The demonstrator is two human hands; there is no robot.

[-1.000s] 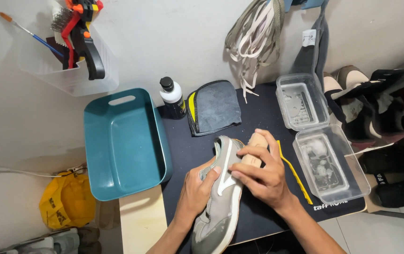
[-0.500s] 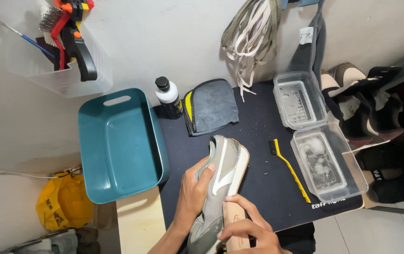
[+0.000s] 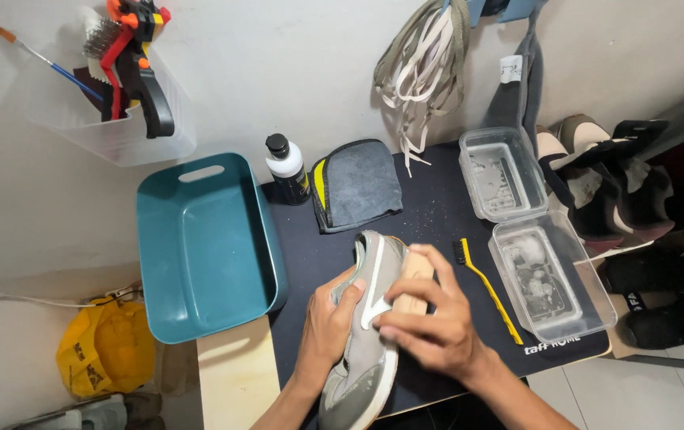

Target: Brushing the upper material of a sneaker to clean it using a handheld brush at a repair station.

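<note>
Scrubbing step: left hand [image 3: 328, 322] clamped on grey sneaker [image 3: 367, 318] at 6 o'clock of the dark mat [image 3: 437, 207], right hand [image 3: 429, 322] closed on wooden brush [image 3: 411, 280] pressed against its side. Next stroke likely needs a firm hold so the shoe doesn't twist. Yellow-handled brush [image 3: 487, 288] lies at 3 o'clock.

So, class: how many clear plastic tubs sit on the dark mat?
2: one tub at the mat's far right corner, the other tub just nearer, beside the yellow-handled brush.

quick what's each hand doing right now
Left hand: closed on the grey sneaker, steadying it.
Right hand: closed on a wooden brush against the sneaker.
</note>
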